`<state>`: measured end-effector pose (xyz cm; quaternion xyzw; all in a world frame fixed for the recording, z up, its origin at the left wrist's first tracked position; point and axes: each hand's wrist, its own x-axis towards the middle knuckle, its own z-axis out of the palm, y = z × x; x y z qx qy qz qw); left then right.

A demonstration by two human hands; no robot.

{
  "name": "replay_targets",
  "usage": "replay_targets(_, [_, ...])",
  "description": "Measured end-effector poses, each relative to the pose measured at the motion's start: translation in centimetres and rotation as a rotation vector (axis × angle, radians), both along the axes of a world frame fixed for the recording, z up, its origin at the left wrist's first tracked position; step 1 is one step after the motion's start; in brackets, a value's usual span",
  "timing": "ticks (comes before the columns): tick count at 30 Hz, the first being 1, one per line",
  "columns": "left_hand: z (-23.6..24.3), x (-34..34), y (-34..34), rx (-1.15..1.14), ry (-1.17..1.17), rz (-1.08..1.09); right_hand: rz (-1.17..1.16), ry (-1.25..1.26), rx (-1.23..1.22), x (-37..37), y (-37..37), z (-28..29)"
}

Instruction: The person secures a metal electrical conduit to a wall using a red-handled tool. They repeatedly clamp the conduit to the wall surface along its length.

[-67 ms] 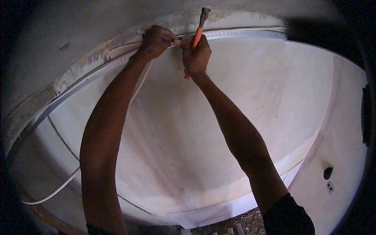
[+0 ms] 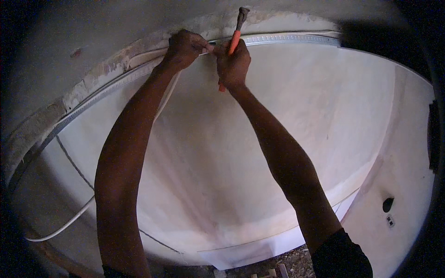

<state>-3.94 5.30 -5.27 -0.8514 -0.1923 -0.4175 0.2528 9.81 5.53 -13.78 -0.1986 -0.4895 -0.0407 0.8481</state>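
A broad pale wall (image 2: 278,116) fills the middle of the frame, bowed by the lens. A perforated metal strip (image 2: 292,40) arcs along its top edge. At upper centre, an orange-handled hammer (image 2: 235,41) stands tilted, head up, in the right hand (image 2: 233,67), whose fingers wrap its handle. Just beside it, the left hand (image 2: 184,47) bunches its fingers at the strip; whether they pinch anything cannot be told. A small socket (image 2: 390,220) sits lower right.
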Motion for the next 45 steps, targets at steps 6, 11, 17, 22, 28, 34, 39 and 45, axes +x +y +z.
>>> replay_targets(6, [-0.6,-0.5,-0.3,0.185,0.056,0.108,-0.002,-0.178,-0.003,1.8,-0.4,0.2])
replay_targets(11, [-1.3,-0.2,-0.4,0.093,0.037,0.017,-0.122,-0.221,0.012,2.6,0.3,0.4])
replay_targets(17, [-0.9,-0.6,1.0,0.003,-0.006,-0.075,-0.104,-0.154,-0.205,2.2,-1.6,1.6])
replay_targets(22, [-1.2,-0.3,-0.4,-0.054,-0.095,-0.152,-0.004,-0.029,-0.365,1.3,-2.8,2.5])
replay_targets(28, [-0.9,-0.2,-0.2,0.021,-0.052,-0.124,0.097,-0.017,-0.404,1.8,-2.2,2.9])
replay_targets(34, [-0.8,0.3,0.4,-0.034,-0.106,-0.010,0.185,-0.137,-0.512,3.1,-3.2,2.5])
replay_targets(39, [-0.8,0.7,0.3,-0.028,-0.111,0.039,-0.492,-0.486,-0.247,6.9,-3.0,-1.1])
replay_targets(45, [-0.7,0.8,-0.3,-0.002,-0.024,0.149,-0.858,-0.785,-0.284,8.4,-6.0,-4.8])
